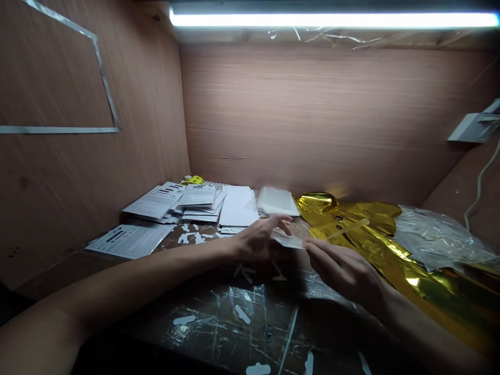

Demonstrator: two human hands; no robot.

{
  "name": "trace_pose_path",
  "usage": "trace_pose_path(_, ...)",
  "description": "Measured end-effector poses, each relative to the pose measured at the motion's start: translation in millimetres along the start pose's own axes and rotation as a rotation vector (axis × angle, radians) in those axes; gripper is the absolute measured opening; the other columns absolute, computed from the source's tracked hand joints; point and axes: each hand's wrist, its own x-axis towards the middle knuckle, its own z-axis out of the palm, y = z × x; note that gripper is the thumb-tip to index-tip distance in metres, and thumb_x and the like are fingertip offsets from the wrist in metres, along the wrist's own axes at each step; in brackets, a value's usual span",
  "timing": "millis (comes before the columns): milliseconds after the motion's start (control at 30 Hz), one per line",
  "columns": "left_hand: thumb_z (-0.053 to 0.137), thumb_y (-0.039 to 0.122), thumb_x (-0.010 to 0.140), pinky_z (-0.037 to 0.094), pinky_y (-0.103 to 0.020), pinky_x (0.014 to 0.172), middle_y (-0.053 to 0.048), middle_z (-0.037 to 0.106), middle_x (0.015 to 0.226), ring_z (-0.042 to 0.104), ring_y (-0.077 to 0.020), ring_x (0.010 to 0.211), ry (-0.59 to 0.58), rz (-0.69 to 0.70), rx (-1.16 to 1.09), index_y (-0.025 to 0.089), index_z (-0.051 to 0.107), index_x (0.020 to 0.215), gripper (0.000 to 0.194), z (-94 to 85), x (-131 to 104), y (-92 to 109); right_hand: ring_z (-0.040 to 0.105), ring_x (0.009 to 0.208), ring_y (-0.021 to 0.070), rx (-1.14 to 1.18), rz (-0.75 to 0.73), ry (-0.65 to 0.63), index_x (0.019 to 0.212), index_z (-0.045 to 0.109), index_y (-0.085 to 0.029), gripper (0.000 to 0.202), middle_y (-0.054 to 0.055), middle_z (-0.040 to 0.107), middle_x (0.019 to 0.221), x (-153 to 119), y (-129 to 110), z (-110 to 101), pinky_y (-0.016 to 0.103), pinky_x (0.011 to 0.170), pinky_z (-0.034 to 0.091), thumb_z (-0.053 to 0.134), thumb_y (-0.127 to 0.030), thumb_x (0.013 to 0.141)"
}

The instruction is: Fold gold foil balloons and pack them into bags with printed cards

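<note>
Over the table's middle, a thin, whitish, translucent packet (289, 240) spans the gap between my two hands. My left hand (255, 239) curls round its left end, thumb and a bent finger above it. My right hand (341, 268) pinches its right edge between thumb and fingertips. A pale yellowish straw-like strip (349, 227) slants up from beside my right fingertips; whether it is held is unclear. Gold foil (353, 216) lies crumpled behind and right of my right hand. Small white hang-tab cut-outs (242, 314) are scattered beneath and in front of my hands.
Printed card stacks (156, 200) and blank white sheets (238, 205) stand back left. A pile of clear sleeves (277, 200) lies beside them. Clear plastic bags (437, 237) heap at the right. Wooden walls (312, 120) enclose the table; a tube light (332, 20) hangs above.
</note>
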Motion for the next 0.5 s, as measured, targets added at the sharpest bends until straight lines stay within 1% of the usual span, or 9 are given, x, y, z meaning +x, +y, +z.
trace_pose_path(67, 0.074, 0.024, 0.079, 0.055, -0.036, 0.085, -0.013, 0.072, 0.105, 0.07, -0.0234, 0.096, 0.039, 0.026, 0.052, 0.013, 0.034, 0.138, 0.072, -10.7, 11, 10, 0.071, 0.113, 0.0263, 0.083, 0.037, 0.01, 0.148, 0.05, -0.018, 0.061, 0.013, 0.071, 0.125, 4, -11, -7, 0.036, 0.097, 0.062, 0.062, -0.002, 0.09)
trace_pose_path(133, 0.071, 0.02, 0.082, 0.053, -0.036, 0.088, -0.007, 0.072, 0.09, 0.069, -0.0215, 0.095, 0.028, 0.058, 0.086, 0.013, 0.036, 0.137, 0.065, -31.7, 21, 26, 0.069, 0.117, 0.0256, 0.142, 0.136, 0.054, 0.15, 0.047, -0.023, 0.065, 0.01, 0.07, 0.13, 9, -21, -12, 0.037, 0.099, 0.061, 0.06, -0.002, 0.09)
trace_pose_path(200, 0.071, 0.024, 0.088, 0.05, -0.038, 0.094, -0.004, 0.073, 0.087, 0.07, -0.0192, 0.091, -0.035, 0.038, 0.186, 0.016, 0.048, 0.13, 0.048, -62.9, 28, 46, 0.069, 0.116, 0.0251, 0.18, 0.227, 0.1, 0.148, 0.051, -0.027, 0.061, 0.007, 0.069, 0.131, 12, -27, -14, 0.037, 0.098, 0.062, 0.058, -0.004, 0.092)
trace_pose_path(267, 0.07, 0.027, 0.09, 0.05, -0.036, 0.091, -0.006, 0.073, 0.1, 0.068, -0.0191, 0.093, -0.096, -0.058, 0.361, 0.018, 0.058, 0.124, 0.037, -100.7, 28, 69, 0.069, 0.116, 0.0244, 0.207, 0.256, 0.097, 0.144, 0.055, -0.026, 0.054, 0.006, 0.068, 0.133, 14, -27, -12, 0.037, 0.1, 0.061, 0.057, -0.007, 0.093)
trace_pose_path(333, 0.06, 0.026, 0.095, 0.047, -0.037, 0.095, -0.008, 0.069, 0.111, 0.063, -0.0217, 0.106, -0.217, -0.15, 0.519, 0.02, 0.065, 0.118, 0.024, -139.0, 17, 88, 0.069, 0.117, 0.0237, 0.233, 0.251, 0.044, 0.141, 0.058, -0.023, 0.049, 0.007, 0.067, 0.135, 13, -24, -8, 0.037, 0.102, 0.06, 0.058, -0.009, 0.094)
trace_pose_path(367, 0.054, 0.025, 0.097, 0.045, -0.038, 0.098, -0.007, 0.067, 0.114, 0.061, -0.0225, 0.11, -0.281, -0.211, 0.576, 0.022, 0.066, 0.118, 0.024, -156.1, 7, 95, 0.068, 0.118, 0.0235, 0.247, 0.253, 0.008, 0.14, 0.059, -0.022, 0.047, 0.008, 0.066, 0.136, 12, -22, -5, 0.038, 0.103, 0.059, 0.057, -0.01, 0.094)
trace_pose_path(433, 0.051, 0.023, 0.095, 0.043, -0.038, 0.099, -0.006, 0.067, 0.109, 0.06, -0.0228, 0.106, -0.437, -0.363, 0.635, 0.024, 0.071, 0.104, 0.023, -182.8, -21, 101, 0.067, 0.12, 0.024, 0.284, 0.268, -0.069, 0.139, 0.059, -0.02, 0.046, 0.009, 0.064, 0.138, 9, -19, 0, 0.04, 0.104, 0.058, 0.056, -0.011, 0.095)
trace_pose_path(467, 0.052, 0.023, 0.092, 0.042, -0.038, 0.1, -0.005, 0.068, 0.104, 0.059, -0.0236, 0.104, -0.462, -0.443, 0.668, 0.023, 0.073, 0.095, 0.021, -191.6, -39, 100, 0.066, 0.121, 0.0243, 0.306, 0.276, -0.1, 0.139, 0.06, -0.019, 0.045, 0.009, 0.064, 0.139, 8, -18, 2, 0.041, 0.103, 0.058, 0.055, -0.012, 0.095)
trace_pose_path(500, 0.054, 0.024, 0.089, 0.042, -0.039, 0.1, -0.004, 0.068, 0.099, 0.059, -0.0241, 0.101, -0.427, -0.521, 0.718, 0.022, 0.073, 0.089, 0.019, -197.4, -59, 97, 0.066, 0.122, 0.0247, 0.326, 0.281, -0.127, 0.139, 0.06, -0.019, 0.045, 0.009, 0.064, 0.138, 7, -17, 4, 0.042, 0.103, 0.058, 0.054, -0.012, 0.095)
